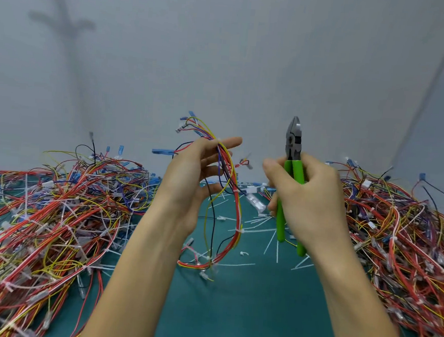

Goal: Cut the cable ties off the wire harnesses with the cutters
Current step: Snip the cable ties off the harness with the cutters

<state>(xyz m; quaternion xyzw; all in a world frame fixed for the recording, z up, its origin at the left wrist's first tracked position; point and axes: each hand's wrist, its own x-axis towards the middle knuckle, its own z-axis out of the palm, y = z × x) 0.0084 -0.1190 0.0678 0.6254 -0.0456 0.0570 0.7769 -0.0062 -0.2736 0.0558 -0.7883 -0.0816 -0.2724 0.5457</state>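
Two heaps of tied harnesses flank a green mat [244, 308]. The left heap [53, 208] spreads from the near left edge to the far wall. Beside it the left hand [196, 182] is raised, its fingers nearly straight and spread, pinching one wire harness [235, 204] between the index finger and those below. The harness hangs in a loop down to the mat, with a white cable tie [240, 231] still around it low down. Cut ties [259, 221] lie scattered on the mat behind. The right hand [306, 199] curls around the green handles of the cutters [293, 147] (nose up, jaws together), just right of the harness but not touching it. The right heap [401, 235] fills the right side.
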